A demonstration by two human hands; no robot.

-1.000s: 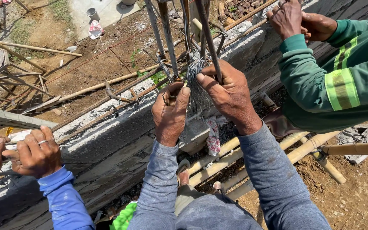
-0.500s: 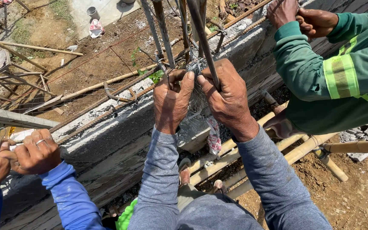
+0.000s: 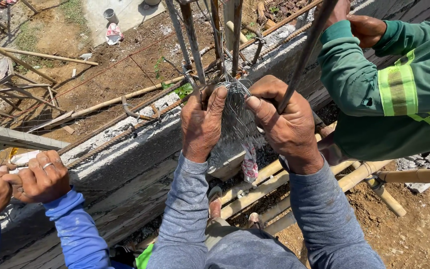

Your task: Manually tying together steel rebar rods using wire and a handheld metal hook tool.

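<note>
So both hands had crept closer together than a moment earlier. The left hand (image 3: 202, 122) was pinching the bundle of thin tie wire (image 3: 235, 117) with closed fingers, and the right hand (image 3: 284, 124) was gripping it from the other side, right at the upright rebar (image 3: 193, 42) above the concrete wall (image 3: 125, 149). The co-worker's blue-sleeved hands (image 3: 31, 182) had slid further in from the left.
</note>
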